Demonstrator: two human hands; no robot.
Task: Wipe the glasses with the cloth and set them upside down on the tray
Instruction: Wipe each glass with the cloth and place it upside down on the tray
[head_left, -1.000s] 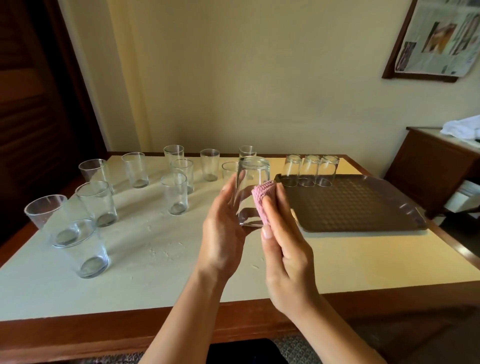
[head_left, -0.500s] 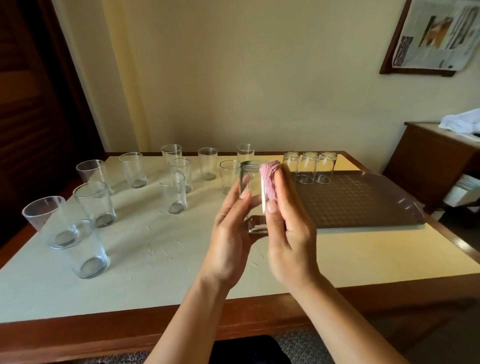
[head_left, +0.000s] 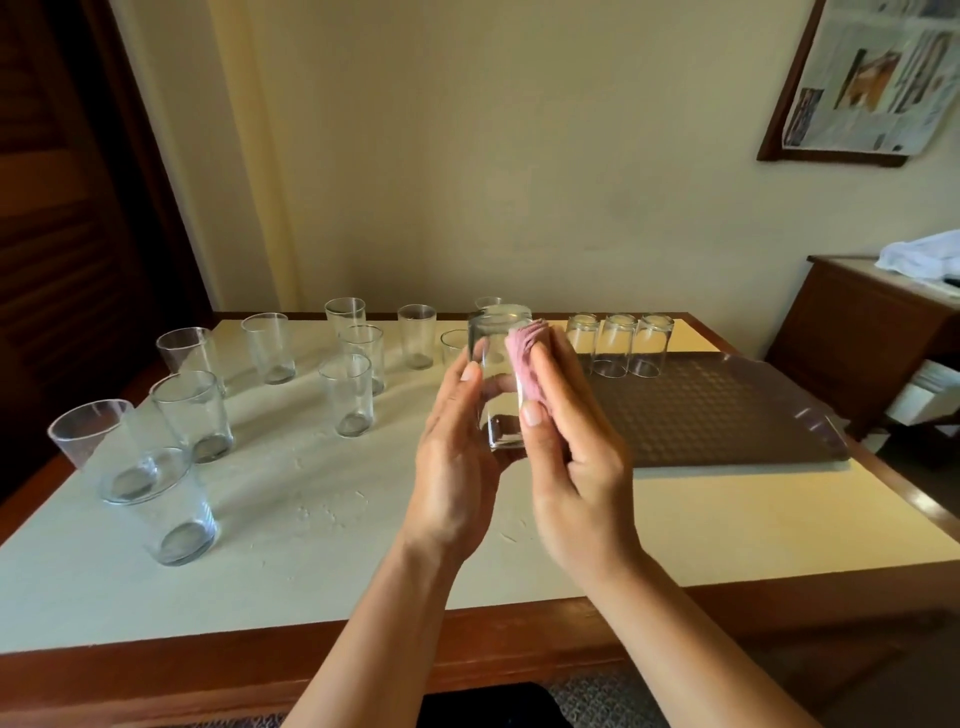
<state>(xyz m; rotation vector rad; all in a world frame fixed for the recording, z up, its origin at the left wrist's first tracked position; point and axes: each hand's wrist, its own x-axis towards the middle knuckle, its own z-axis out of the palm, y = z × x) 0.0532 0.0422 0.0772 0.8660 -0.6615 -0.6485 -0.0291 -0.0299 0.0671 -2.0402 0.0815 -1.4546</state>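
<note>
Both hands are up over the bench (head_left: 363, 545), w/ one clear glass (head_left: 500, 374) between them, held upright above the surface, not resting on it. Left hand (head_left: 457, 467) holds the glass from its left side, fingers wrapped round the wall, fingertips showing thru the glass. Right hand (head_left: 576, 467) presses a pink cloth (head_left: 527, 358) flat against the glass's right side, fingers nearly straight, thumb along the front edge of the cloth. The cloth is bunched near the rim. Brown tray (head_left: 727, 415) sits on the bench's right half; three glasses (head_left: 618, 345) stand upside down in a row along its far left edge, close together. Approx. ten more glasses (head_left: 192, 415) stand rim-up on the bench's left and far side, spread out, some w/ droplets; water marks on the bench near them.
</note>
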